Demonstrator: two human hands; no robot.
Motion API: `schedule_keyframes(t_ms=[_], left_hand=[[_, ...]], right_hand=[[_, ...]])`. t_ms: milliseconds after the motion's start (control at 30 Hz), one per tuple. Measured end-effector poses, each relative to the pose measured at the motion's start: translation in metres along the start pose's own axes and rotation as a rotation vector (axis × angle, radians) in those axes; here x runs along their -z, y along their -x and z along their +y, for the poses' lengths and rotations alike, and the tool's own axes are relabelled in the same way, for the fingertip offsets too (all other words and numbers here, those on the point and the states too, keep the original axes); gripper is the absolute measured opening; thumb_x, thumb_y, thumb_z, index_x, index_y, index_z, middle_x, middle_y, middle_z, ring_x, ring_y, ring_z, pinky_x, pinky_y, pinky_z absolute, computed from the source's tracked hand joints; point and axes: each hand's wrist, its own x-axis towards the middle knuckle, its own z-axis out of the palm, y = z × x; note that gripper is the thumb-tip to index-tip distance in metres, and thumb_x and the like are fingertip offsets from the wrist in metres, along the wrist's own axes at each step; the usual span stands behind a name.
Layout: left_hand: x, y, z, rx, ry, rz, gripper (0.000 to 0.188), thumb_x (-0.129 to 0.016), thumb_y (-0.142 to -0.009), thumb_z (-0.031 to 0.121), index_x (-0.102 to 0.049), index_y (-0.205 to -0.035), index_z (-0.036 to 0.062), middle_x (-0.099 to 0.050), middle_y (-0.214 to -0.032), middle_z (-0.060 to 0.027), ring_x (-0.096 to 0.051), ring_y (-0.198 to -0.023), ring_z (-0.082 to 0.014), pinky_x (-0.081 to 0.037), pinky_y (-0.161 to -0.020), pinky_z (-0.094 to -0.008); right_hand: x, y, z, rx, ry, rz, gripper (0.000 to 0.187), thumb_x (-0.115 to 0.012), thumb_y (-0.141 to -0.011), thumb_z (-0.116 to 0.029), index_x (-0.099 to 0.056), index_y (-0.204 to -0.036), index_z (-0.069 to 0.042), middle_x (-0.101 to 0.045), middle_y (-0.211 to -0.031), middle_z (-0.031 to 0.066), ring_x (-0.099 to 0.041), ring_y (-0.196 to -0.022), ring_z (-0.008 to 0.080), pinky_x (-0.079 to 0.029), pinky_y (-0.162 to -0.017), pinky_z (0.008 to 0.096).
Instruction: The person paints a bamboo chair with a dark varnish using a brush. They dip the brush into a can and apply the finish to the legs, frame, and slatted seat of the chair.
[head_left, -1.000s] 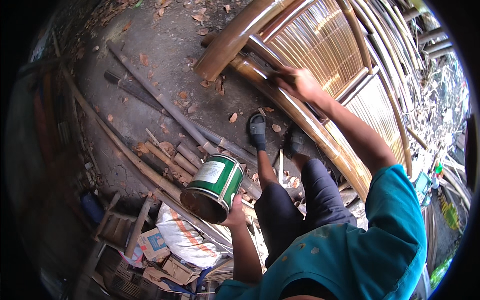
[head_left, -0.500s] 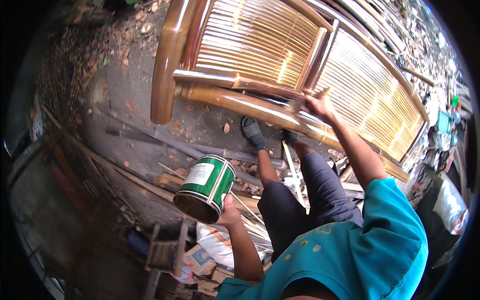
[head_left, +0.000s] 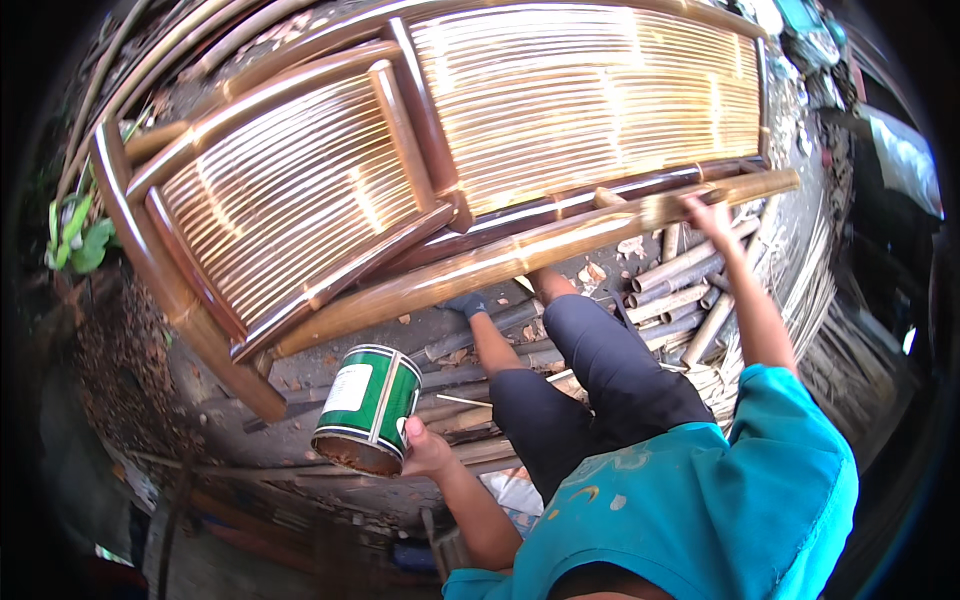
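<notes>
A person in a teal short-sleeved shirt [head_left: 690, 490] and dark shorts [head_left: 620, 350] stands beside a glossy brown bamboo bench [head_left: 480, 262] with pale slatted panels [head_left: 590, 110]. The left hand [head_left: 430, 450] grasps the lower right side of a cylindrical green metal can with a white label [head_left: 372, 405], its thumb against the wall, holding it tilted just below the bench's left part. The right hand [head_left: 710, 215], fingers closed around a small pale-bristled brush [head_left: 660, 210], is at the right part of the bench's long near rail; whether the bristles touch the bamboo is too blurred to tell. Cut bamboo poles [head_left: 680, 285] lie on the ground below the right hand.
</notes>
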Motion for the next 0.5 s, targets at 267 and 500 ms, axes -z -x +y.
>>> schedule_keyframes(t_ms=[267, 500], left_hand=[[-0.063, 0.001, -0.005, -0.064, -0.13, -0.209, 0.084, -0.08, -0.085, 0.03, -0.035, -0.143, -0.0122, -0.052, -0.138, -0.0208, -0.059, -0.115, -0.0282, -0.052, -0.096, -0.0413], [-0.118, 0.008, 0.031, -0.111, -0.004, -0.358, 0.095, -0.081, -0.085, 0.031, -0.024, -0.153, -0.0028, -0.039, -0.15, -0.017, -0.05, -0.127, -0.0291, -0.044, -0.106, -0.0439]], right_hand=[[-0.013, -0.023, -0.065, 0.016, 0.211, -0.208, 0.044, -0.074, -0.083, -0.039, -0.074, -0.103, 0.0, -0.074, -0.094, 0.0235, -0.074, -0.091, 0.0308, -0.059, -0.083, 0.042], [-0.055, -0.074, -0.092, 0.08, 0.341, -0.623, 0.035, -0.067, -0.094, -0.037, -0.073, -0.101, -0.003, -0.075, -0.086, 0.0133, -0.073, -0.073, 0.0183, -0.062, -0.071, 0.0336]])
